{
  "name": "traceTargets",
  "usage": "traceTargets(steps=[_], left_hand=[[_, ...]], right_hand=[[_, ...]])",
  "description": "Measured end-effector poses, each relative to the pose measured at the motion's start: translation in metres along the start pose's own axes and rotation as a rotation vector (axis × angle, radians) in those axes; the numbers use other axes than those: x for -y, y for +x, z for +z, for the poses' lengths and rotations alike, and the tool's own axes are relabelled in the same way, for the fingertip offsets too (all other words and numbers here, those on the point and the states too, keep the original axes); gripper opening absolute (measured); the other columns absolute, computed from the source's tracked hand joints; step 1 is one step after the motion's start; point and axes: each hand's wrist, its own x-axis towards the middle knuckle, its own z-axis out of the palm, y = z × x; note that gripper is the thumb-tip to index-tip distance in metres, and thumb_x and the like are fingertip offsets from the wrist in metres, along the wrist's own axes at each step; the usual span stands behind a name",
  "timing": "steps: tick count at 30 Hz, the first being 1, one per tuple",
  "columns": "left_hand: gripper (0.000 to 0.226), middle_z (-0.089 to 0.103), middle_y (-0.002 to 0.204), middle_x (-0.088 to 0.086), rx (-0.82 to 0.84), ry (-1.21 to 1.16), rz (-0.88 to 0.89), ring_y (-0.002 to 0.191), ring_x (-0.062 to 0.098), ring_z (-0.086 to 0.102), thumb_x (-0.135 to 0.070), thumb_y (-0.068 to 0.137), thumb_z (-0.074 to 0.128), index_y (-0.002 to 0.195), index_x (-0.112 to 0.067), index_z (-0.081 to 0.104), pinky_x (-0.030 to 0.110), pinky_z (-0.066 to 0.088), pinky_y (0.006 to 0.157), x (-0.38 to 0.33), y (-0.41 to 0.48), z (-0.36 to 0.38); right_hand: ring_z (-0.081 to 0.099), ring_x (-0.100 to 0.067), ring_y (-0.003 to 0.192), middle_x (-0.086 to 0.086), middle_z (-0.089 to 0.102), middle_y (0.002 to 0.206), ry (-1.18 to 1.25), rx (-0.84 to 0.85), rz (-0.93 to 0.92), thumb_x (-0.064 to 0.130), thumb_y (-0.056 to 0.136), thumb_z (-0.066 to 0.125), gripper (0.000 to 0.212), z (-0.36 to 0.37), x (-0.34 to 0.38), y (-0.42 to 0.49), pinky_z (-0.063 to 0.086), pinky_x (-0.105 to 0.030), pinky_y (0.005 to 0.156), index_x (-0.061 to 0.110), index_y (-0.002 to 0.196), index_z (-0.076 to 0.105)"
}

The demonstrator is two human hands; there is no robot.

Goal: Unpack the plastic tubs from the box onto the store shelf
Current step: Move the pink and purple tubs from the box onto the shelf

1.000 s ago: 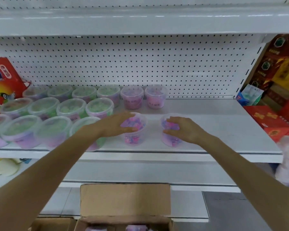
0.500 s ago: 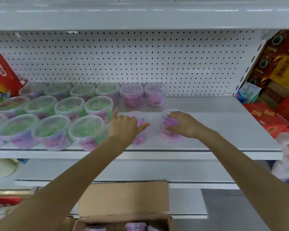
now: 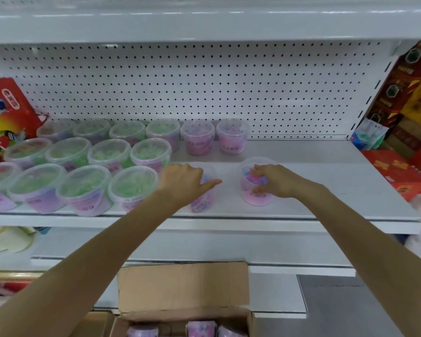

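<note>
Left hand (image 3: 182, 184) and right hand (image 3: 275, 181) each down on a lid at the front of the white metal store shelf (image 3: 326, 181).

Far left, red printed carton (image 3: 7, 110) leaning by the white pegboard back panel (image 3: 204, 88). Next, three rows of clear plastic tubs of green beads (image 3: 88, 188), upright, lids on. Just beside the front row, left clear plastic tub of pink and blue beads (image 3: 203, 204) under the left hand, fingers curled together over the lid's far edge, thumb straight out to the right. Below, open brown cardboard box (image 3: 182, 285) with more pink-filled tubs (image 3: 201, 329) inside. At the back panel, two pink-labelled clear tubs (image 3: 197, 139). Slightly apart to the right, right clear plastic tub of pink beads (image 3: 258, 199), gripped from above by the right hand, fingers spread and bent round the lid rim. Far right, stacked red cartons (image 3: 399, 171).
</note>
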Motion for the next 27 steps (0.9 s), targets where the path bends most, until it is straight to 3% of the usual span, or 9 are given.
traceTargets(steps=[3,6,10,13,17,19,22,24,27], left_hand=[[0.057,0.055,0.133,-0.003,0.192,-0.328,0.035,0.121,0.020,0.051,-0.071,0.081,0.040,0.118,-0.032,0.059,0.033,0.040,0.094,0.024,0.004,0.001],[0.072,0.021,0.154,-0.014,0.477,-0.466,0.141,0.141,0.012,0.023,-0.062,0.077,0.060,0.140,-0.041,0.034,0.033,0.020,0.115,0.052,0.001,0.005],[0.075,0.034,0.150,-0.007,0.347,-0.369,0.150,0.137,0.017,0.034,-0.061,0.074,0.063,0.140,-0.037,0.038,0.032,0.027,0.110,0.052,-0.001,0.008],[0.067,0.064,0.120,0.005,0.182,-0.037,0.090,0.112,0.027,0.057,-0.073,0.075,0.049,0.121,-0.026,0.058,0.030,0.042,0.083,0.025,-0.001,0.000],[0.065,0.067,0.100,0.008,0.122,0.122,0.142,0.095,0.027,0.062,-0.072,0.083,0.033,0.099,-0.016,0.062,0.028,0.036,0.067,0.000,0.003,-0.013],[0.062,0.066,0.108,0.006,0.204,0.002,0.163,0.102,0.026,0.060,-0.071,0.081,0.041,0.111,-0.021,0.062,0.029,0.040,0.073,0.014,0.006,-0.019],[0.062,0.050,0.138,-0.006,0.448,-0.371,0.126,0.126,0.018,0.045,-0.059,0.075,0.064,0.130,-0.032,0.051,0.034,0.038,0.101,0.047,0.004,-0.019],[0.070,0.040,0.146,-0.009,0.456,-0.419,0.126,0.133,0.015,0.037,-0.053,0.072,0.071,0.135,-0.034,0.046,0.035,0.031,0.109,0.060,0.001,-0.010],[0.067,0.041,0.145,-0.007,0.350,-0.396,0.131,0.132,0.015,0.038,-0.052,0.076,0.068,0.136,-0.031,0.046,0.032,0.030,0.108,0.060,-0.003,0.003]], right_hand=[[0.032,-0.022,0.138,0.000,0.026,0.154,0.062,-0.014,0.014,0.034,0.086,0.063,0.063,0.003,-0.002,0.000,0.025,-0.028,0.108,0.018,0.141,0.037],[0.035,-0.021,0.136,0.004,0.031,0.152,0.143,-0.063,0.045,0.044,0.081,0.065,0.066,0.003,-0.002,-0.002,0.027,-0.027,0.106,0.021,0.139,0.042],[0.041,-0.025,0.130,0.002,0.042,0.146,0.101,-0.097,0.064,0.047,0.081,0.064,0.062,0.005,0.000,-0.002,0.033,-0.034,0.105,0.021,0.134,0.048],[0.039,-0.026,0.132,0.003,0.038,0.148,0.092,-0.092,0.072,0.046,0.081,0.064,0.064,0.005,0.001,-0.002,0.034,-0.034,0.106,0.021,0.136,0.046],[0.042,-0.027,0.130,0.001,0.043,0.145,0.093,-0.088,0.085,0.046,0.081,0.064,0.062,0.004,0.001,-0.002,0.035,-0.036,0.105,0.019,0.134,0.048],[0.044,-0.027,0.127,-0.001,0.047,0.142,0.109,-0.092,0.085,0.045,0.081,0.065,0.058,0.005,0.000,-0.002,0.037,-0.036,0.103,0.018,0.131,0.051],[0.043,-0.027,0.128,0.000,0.046,0.142,0.108,-0.092,0.091,0.045,0.082,0.064,0.058,0.006,0.001,-0.003,0.035,-0.035,0.103,0.020,0.132,0.050],[0.043,-0.027,0.128,0.000,0.045,0.143,0.103,-0.085,0.104,0.046,0.081,0.064,0.059,0.006,0.001,-0.002,0.034,-0.035,0.104,0.021,0.133,0.049],[0.045,-0.028,0.125,-0.003,0.048,0.140,0.090,-0.075,0.107,0.045,0.082,0.063,0.058,0.007,-0.001,-0.001,0.037,-0.037,0.103,0.017,0.130,0.050]])
